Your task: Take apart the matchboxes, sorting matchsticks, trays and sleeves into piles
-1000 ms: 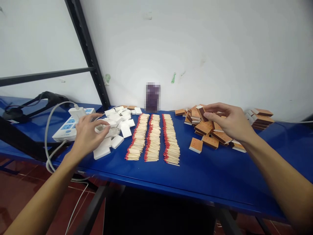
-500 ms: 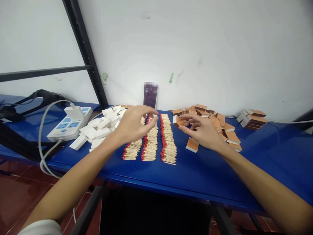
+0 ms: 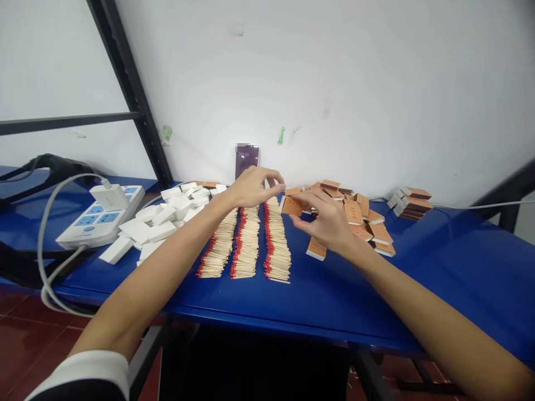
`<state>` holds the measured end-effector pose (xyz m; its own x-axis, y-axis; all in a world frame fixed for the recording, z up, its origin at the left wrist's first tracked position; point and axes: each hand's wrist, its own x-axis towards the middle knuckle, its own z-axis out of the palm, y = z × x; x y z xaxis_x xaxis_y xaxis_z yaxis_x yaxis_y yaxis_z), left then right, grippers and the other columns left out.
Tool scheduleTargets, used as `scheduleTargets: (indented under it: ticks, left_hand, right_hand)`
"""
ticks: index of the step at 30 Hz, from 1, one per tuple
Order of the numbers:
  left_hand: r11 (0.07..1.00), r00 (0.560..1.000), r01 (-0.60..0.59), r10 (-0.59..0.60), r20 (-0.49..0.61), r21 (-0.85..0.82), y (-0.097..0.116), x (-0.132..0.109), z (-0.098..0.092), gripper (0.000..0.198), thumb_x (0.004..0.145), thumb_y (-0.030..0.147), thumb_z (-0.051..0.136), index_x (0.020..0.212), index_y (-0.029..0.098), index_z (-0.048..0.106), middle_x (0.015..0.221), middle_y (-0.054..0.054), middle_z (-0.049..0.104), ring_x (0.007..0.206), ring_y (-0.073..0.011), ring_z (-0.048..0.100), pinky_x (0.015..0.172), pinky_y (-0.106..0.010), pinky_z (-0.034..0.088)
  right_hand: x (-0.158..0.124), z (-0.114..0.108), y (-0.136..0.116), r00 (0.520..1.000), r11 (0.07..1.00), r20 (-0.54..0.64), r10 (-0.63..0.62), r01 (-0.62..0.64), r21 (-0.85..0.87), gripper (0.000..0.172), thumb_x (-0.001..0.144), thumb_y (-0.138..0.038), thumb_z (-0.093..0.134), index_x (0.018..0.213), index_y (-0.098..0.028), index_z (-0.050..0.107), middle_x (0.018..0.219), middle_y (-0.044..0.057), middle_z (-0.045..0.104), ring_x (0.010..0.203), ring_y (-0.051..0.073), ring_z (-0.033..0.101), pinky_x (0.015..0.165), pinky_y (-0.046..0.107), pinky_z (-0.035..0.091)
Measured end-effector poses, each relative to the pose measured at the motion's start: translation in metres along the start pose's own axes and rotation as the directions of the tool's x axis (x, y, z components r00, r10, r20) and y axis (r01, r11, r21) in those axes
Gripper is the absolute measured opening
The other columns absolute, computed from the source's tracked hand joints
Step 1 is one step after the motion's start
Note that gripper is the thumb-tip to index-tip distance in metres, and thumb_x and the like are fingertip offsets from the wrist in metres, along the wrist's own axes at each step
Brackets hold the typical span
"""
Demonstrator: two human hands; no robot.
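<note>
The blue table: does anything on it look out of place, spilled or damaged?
Nothing looks spilled or damaged. Slightly out of place is one orange matchbox, near the right hand: it lies alone on the blue table, in front of the loose matchbox pile, where others lie heaped together.

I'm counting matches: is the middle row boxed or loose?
Loose: the middle row of matches lies on the blue table, no box around it.

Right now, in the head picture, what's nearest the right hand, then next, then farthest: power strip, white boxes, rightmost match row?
1. Rightmost match row, just left of the right hand.
2. White boxes, farther left.
3. Power strip, left past both.
</note>
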<state>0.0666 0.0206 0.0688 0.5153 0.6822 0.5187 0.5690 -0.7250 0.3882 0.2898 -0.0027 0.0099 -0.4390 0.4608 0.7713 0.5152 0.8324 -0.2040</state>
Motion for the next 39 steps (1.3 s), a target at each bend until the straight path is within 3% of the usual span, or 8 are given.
scheduleTargets:
  ticks: [5,8,12,16,21,30,34,39]
  left_hand:
    - [0.958,0.914,0.216,-0.132,0.384,-0.186,0.000,0.009,-0.002,0.041,0.092,0.047,0.048,0.085,0.015,0.073,0.072,-0.007,0.073,0.046,-0.0112,0.057,0.052,-0.026,0.041]
    - [0.931,0.868,0.261,-0.110,0.485,-0.255,-0.002,0.016,-0.005,0.035,0.089,0.042,0.051,0.078,0.016,0.071,0.074,-0.008,0.073,0.047,-0.0115,0.059,0.050,-0.026,0.040]
    - [0.943,0.863,0.204,-0.047,0.503,-0.263,-0.010,0.021,-0.010,0.029,0.085,0.041,0.056,0.083,0.016,0.073,0.079,-0.007,0.074,0.059,-0.0133,0.063,0.055,-0.025,0.044]
    - [0.979,0.869,0.109,-0.008,0.495,-0.175,-0.016,0.020,-0.010,0.033,0.079,0.042,0.063,0.099,0.017,0.075,0.085,-0.006,0.075,0.066,-0.0146,0.063,0.059,-0.025,0.044]
    - [0.995,0.872,0.087,-0.052,0.487,-0.051,-0.018,0.017,-0.010,0.040,0.072,0.040,0.069,0.105,0.018,0.075,0.093,-0.006,0.076,0.074,-0.0174,0.065,0.066,-0.029,0.045]
    - [0.985,0.784,0.160,-0.164,0.599,0.060,-0.011,0.018,-0.012,0.036,0.065,0.031,0.069,0.098,0.016,0.069,0.095,-0.006,0.075,0.081,-0.0183,0.067,0.068,-0.028,0.045]
    - [0.981,0.745,0.156,-0.194,0.638,0.116,-0.011,0.018,-0.008,0.046,0.063,0.029,0.069,0.107,0.017,0.063,0.096,-0.005,0.073,0.076,-0.0178,0.064,0.064,-0.029,0.043]
    - [0.982,0.722,0.137,-0.188,0.666,0.129,-0.018,0.017,-0.002,0.054,0.062,0.032,0.068,0.112,0.017,0.055,0.100,-0.007,0.070,0.078,-0.0189,0.062,0.064,-0.029,0.043]
  right_hand:
    - [0.002,0.005,0.002,0.996,0.989,-0.006,-0.087,0.086,-0.119,0.035,0.087,-0.019,0.060,0.121,-0.025,0.064,0.112,0.010,0.068,0.108,0.027,0.063,0.091,0.048,0.054]
    - [0.004,0.007,0.002,0.995,0.983,0.002,-0.095,0.094,-0.158,0.034,0.089,-0.018,0.057,0.122,-0.026,0.064,0.112,0.010,0.067,0.106,0.027,0.062,0.091,0.047,0.053]
    - [0.007,0.008,0.004,0.996,0.974,0.017,-0.089,0.090,-0.206,0.031,0.090,-0.017,0.056,0.120,-0.024,0.064,0.111,0.011,0.066,0.104,0.027,0.061,0.088,0.045,0.051]
    - [0.010,0.005,0.005,0.997,0.972,0.056,0.049,-0.035,-0.232,0.031,0.091,-0.032,0.062,0.120,-0.023,0.064,0.111,0.011,0.068,0.101,0.030,0.063,0.088,0.048,0.045]
    - [0.012,0.000,0.008,0.950,0.981,0.255,0.179,-0.193,0.031,0.031,0.098,-0.044,0.050,0.103,-0.020,0.069,0.095,0.006,0.073,0.082,0.021,0.065,0.075,0.035,0.047]
    - [0.006,0.014,0.013,0.943,0.974,0.281,0.180,-0.210,0.081,0.031,0.095,-0.045,0.057,0.107,-0.020,0.071,0.104,0.008,0.074,0.087,0.022,0.066,0.078,0.038,0.051]
    - [0.003,0.015,0.014,0.935,0.977,0.317,0.160,-0.195,0.082,0.036,0.095,-0.045,0.057,0.118,-0.020,0.068,0.111,0.010,0.073,0.089,0.023,0.066,0.080,0.039,0.053]
    - [0.000,0.014,0.018,0.925,0.979,0.343,0.161,-0.193,0.061,0.033,0.094,-0.042,0.060,0.114,-0.018,0.068,0.109,0.009,0.073,0.092,0.023,0.066,0.081,0.038,0.052]
